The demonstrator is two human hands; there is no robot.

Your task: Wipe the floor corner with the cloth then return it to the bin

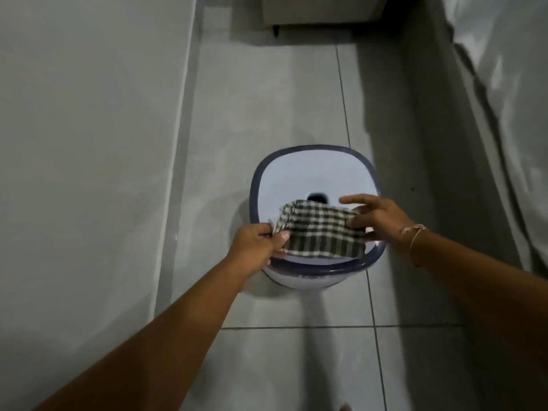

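Note:
A dark green and white checked cloth (321, 231), folded flat, is held over the open top of a white bin with a dark blue rim (308, 152). My left hand (258, 243) pinches the cloth's left edge between thumb and fingers. My right hand (375, 218) holds the cloth's right edge, its index finger stretched out above the cloth. The bin stands on the grey tiled floor (267, 108) near a wall. A dark handle slot shows in the bin's far wall, just behind the cloth.
A pale wall (89, 129) runs along the left, meeting the floor in a long edge. A white cabinet (320, 10) stands at the far end. A grey ledge and glossy panel (504, 114) line the right side.

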